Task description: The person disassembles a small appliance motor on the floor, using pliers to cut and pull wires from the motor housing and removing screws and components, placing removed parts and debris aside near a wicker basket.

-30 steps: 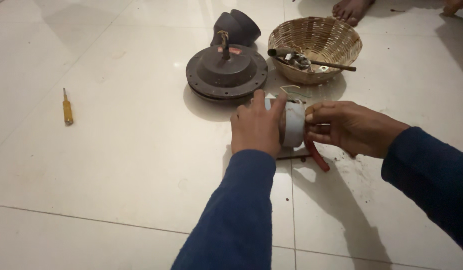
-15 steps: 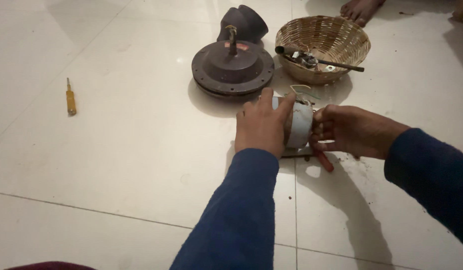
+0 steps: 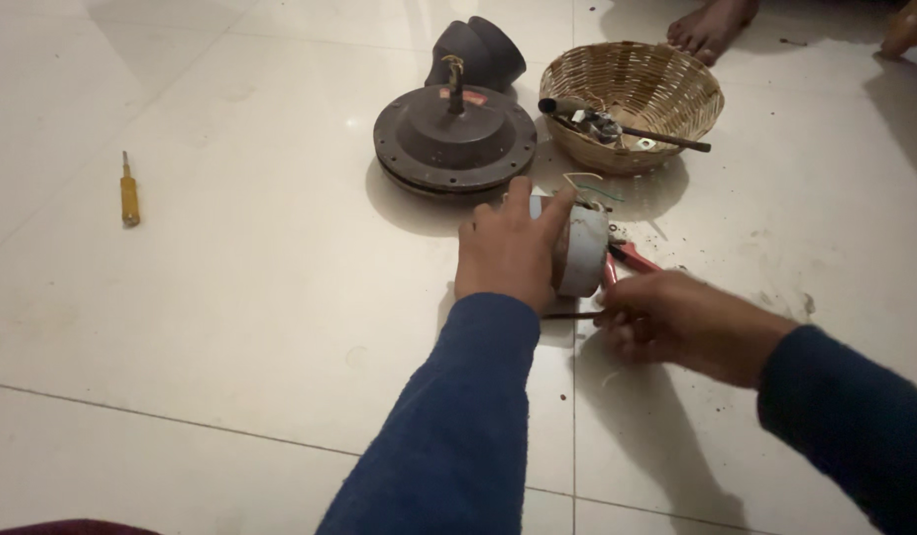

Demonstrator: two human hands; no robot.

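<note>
The grey cylindrical part lies on its side on the tiled floor, near the middle of the view; my left hand is spread over its left end, fingers draped across the top, holding it steady; thin wires stick out of its far edge. My right hand rests on the floor just right of it, fingers curled low by the red-handled pliers that lie beside the part; I cannot tell whether it grips the handles or only touches them. Farther off sits a dark round motor housing with a spindle upright in its centre, a dark elbow-shaped piece behind it; to their right a woven basket holds small metal bits and a dark-handled tool; a yellow-handled screwdriver lies well apart toward the left edge; a person's bare foot shows at the far edge.
</note>
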